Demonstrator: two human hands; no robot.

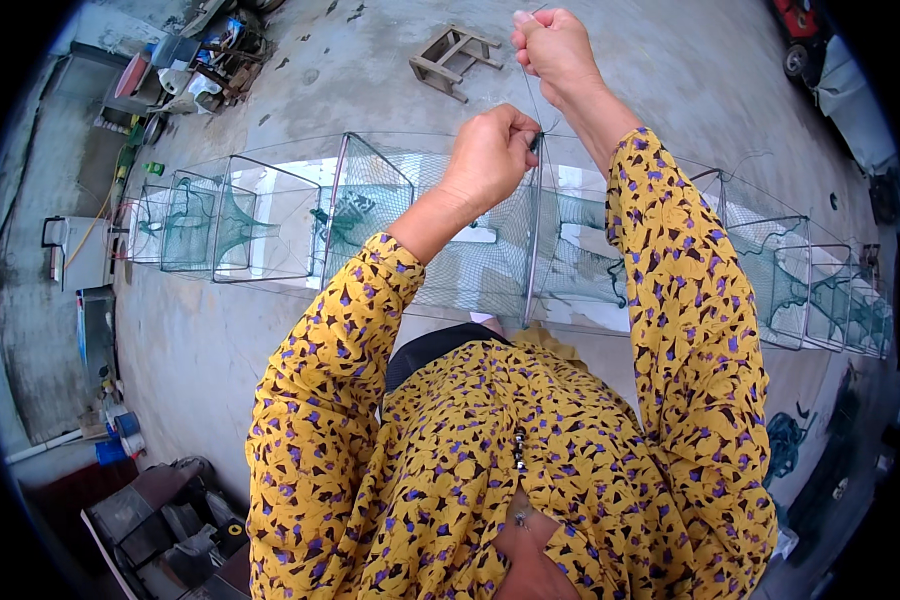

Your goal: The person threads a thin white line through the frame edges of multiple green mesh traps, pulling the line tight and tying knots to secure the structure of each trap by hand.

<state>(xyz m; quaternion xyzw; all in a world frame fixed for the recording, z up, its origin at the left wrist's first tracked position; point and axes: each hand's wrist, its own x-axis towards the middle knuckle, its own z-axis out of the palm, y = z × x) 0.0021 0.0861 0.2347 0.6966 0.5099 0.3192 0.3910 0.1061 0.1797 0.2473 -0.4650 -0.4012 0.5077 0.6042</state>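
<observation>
Pinching dark metal frame (534, 240) at its top with left hand (492, 150); right hand (558, 52), farther, grips thin black cord (532, 93). Long boxy green mesh trap (430, 280) spans left to right over grey concrete floor (350, 90).

top: 1 wooden stool (433, 69) | left: 1 pink basin (132, 75), 1 white pipe (46, 446)

Shows fine, woven-looking mesh in the netting (232, 225), smooth, metal-like rods in the frames (534, 240), matt concrete across the floor (360, 75), bare wood in the stool (436, 70).
</observation>
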